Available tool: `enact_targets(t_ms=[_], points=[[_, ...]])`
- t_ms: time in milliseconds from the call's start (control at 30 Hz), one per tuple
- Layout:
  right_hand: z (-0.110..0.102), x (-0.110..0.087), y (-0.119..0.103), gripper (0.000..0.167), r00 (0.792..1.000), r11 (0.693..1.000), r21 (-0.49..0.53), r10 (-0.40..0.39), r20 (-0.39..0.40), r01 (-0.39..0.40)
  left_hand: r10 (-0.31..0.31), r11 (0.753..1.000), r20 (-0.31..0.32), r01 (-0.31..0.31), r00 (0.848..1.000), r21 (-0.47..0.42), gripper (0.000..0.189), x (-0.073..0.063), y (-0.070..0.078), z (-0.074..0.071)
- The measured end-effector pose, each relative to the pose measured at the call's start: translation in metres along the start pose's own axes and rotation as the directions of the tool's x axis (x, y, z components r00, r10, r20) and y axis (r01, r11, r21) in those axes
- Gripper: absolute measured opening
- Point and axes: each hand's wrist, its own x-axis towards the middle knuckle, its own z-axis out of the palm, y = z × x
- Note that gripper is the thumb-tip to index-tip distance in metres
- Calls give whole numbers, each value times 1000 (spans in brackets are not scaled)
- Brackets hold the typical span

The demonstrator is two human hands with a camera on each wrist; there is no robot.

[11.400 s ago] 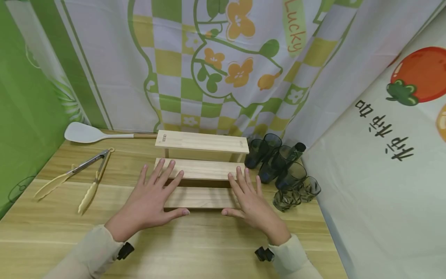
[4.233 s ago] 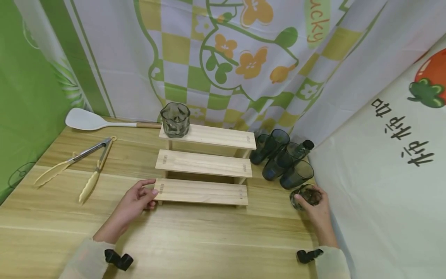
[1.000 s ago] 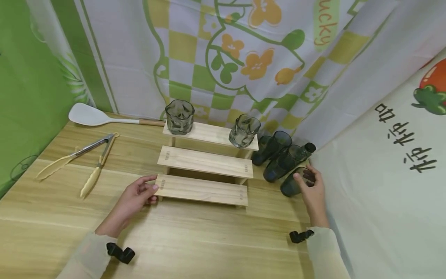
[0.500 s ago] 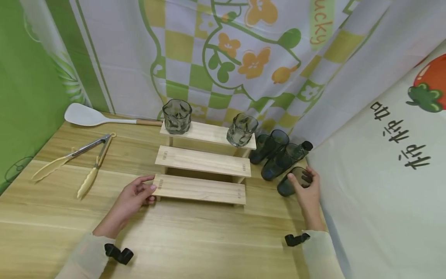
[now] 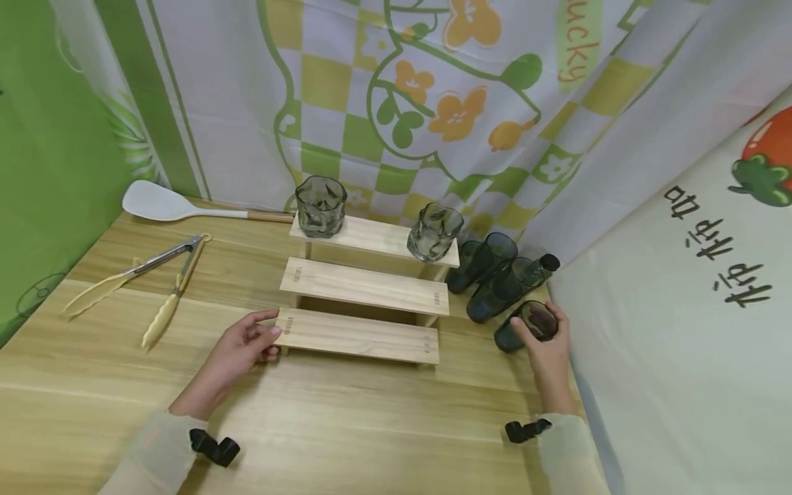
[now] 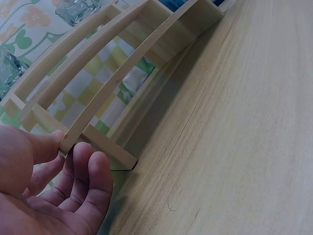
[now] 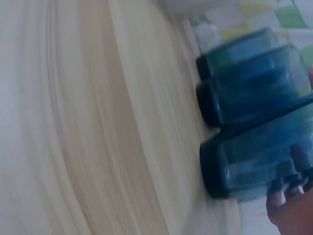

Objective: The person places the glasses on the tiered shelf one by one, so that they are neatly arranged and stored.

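Observation:
My left hand (image 5: pixel 241 347) pinches the left end of the lowest shelf of a three-step wooden rack (image 5: pixel 359 337); in the left wrist view, thumb and fingertips close on the board's edge. My right hand (image 5: pixel 547 352) is wrapped round a tall dark glass (image 5: pixel 509 335) near its rim, at the table's right side. That glass (image 7: pixel 254 154) fills much of the right wrist view, beside other dark glasses. Two short wavy grey glasses stand on the top step, one on the left (image 5: pixel 320 210) and one on the right (image 5: pixel 433 234).
Several dark tall glasses (image 5: pixel 479 265) stand right of the rack, with a black-capped bottle (image 5: pixel 547 265) among them. Tongs (image 5: pixel 163 275) lie spread on the left, and a white spatula (image 5: pixel 161 203) lies behind them. A patterned curtain (image 5: pixel 334 103) hangs at the back.
Both wavy glasses have gone from the table's right side to the top step. The right hand has since taken hold of the nearest dark glass, whose mouth now turns more toward me.

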Motion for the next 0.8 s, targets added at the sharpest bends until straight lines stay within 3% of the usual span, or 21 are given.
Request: enact_targets(t_ms=[167,267,367,433,533,667,800], points=[[11,-15,-18,71,998,999,-13,-43,-35,43,7,1000,9,-7,1000,4,58,0,1,-1],[25,-27,-46,67,996,996,10,-86,29,85,10,1000,-1,-10,1000,5,58,-2,3,-2],[46,-40,-86,66,979,988,52,-150,136,144,15,1000,-5,-15,1000,4,58,-3,4,-4],[65,-49,-113,66,953,975,104,-213,215,194,17,1000,-10,-17,1000,2,58,-3,5,-5],[99,-58,-143,65,889,945,219,-306,340,242,23,1000,-15,-23,1000,-4,57,-2,4,-6],[153,-68,-166,69,808,932,288,-340,481,220,19,1000,-3,-19,1000,-22,57,0,3,-4],[214,-79,-173,77,776,943,282,-311,549,179,14,999,3,-14,1000,-51,57,1,2,-1]])
